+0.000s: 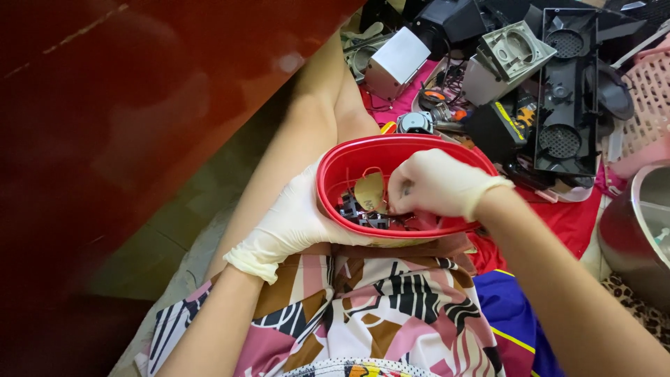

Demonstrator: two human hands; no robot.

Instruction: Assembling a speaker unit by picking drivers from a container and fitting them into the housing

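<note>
A red oval plastic bowl (349, 162) rests on my lap, holding small dark metal parts (357, 211) and a tan disc (370, 190) with thin wire. My left hand (286, 227), in a pale latex glove, cups the bowl's near left side from underneath. My right hand (436, 185), also gloved, reaches down into the bowl with fingers curled among the parts; whether it pinches a piece is hidden by the fingers.
Beyond the bowl lies a heap of dismantled electronics: a black speaker panel (565, 91), grey housings (506, 56), a white box (394, 59), wires on red cloth (565, 220). A metal pot (638, 234) sits right, a pink basket (649, 105) behind it. A dark red wall (125, 91) stands left.
</note>
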